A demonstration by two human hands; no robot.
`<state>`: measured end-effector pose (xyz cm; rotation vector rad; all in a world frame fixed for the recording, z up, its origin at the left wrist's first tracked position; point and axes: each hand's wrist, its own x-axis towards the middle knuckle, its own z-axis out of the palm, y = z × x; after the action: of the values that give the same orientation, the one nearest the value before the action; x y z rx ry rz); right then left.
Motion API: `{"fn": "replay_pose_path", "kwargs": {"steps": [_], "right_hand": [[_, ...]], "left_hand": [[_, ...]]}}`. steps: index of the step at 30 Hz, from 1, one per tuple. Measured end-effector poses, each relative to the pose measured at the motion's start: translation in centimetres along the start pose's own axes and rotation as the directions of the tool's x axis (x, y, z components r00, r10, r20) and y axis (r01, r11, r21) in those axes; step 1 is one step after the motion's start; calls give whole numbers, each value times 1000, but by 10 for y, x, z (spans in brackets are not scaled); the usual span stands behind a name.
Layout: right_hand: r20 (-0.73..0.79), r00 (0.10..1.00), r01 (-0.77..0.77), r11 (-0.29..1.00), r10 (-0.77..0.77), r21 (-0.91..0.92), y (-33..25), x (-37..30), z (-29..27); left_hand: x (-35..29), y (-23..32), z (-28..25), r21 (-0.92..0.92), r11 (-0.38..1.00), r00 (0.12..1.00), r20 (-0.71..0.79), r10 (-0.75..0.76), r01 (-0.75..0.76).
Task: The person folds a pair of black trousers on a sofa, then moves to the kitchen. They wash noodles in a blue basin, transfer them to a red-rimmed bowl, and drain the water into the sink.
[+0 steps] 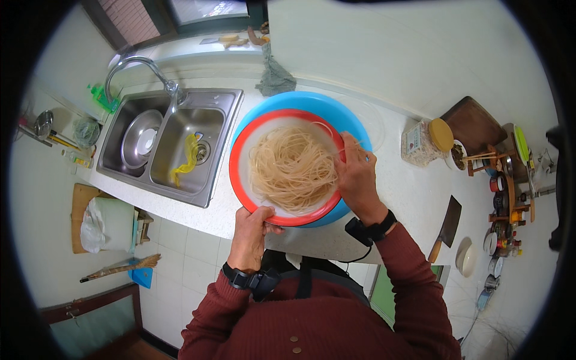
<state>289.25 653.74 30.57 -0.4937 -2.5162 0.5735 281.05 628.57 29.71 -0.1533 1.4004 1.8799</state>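
A white basin with a wide red rim (241, 189) holds a tangled heap of pale, thin noodles (293, 165). Gripping its near rim is my left hand (251, 231), thumb on top and fingers beneath. At the right side of the same rim, my right hand (358, 177) is closed, its fingertips partly hidden. A few strands curl up the basin's wall close to those fingers. Under or behind the red-rimmed basin, a larger blue basin (318, 100) shows at the top and right; what it contains is hidden.
Left of the basins is a double steel sink (217, 153) with a metal bowl (137, 139) and a yellow net-like strip (191, 155). A grey cloth (275, 77) lies behind. Rightward are a lidded jar (423, 143), a cleaver (449, 225) and a white bowl (467, 259).
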Motion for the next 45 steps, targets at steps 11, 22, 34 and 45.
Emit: {"fn": "replay_pose_path", "kwargs": {"steps": [11, 22, 34, 45], "right_hand": [[371, 856, 407, 912, -360, -54, -45, -24, -89], [241, 605, -763, 468, 759, 446, 105, -177, -199], [214, 469, -849, 370, 857, 378, 219, -271, -176], [37, 800, -574, 780, 599, -248, 170, -180, -178]], "left_hand": [[-3, -13, 49, 69, 996, 978, 198, -65, 53], [-13, -87, 143, 332, 937, 828, 493, -267, 105], [-2, -174, 177, 501, 830, 737, 460, -495, 245], [-12, -95, 124, 436, 887, 683, 603, -412, 150]]}}
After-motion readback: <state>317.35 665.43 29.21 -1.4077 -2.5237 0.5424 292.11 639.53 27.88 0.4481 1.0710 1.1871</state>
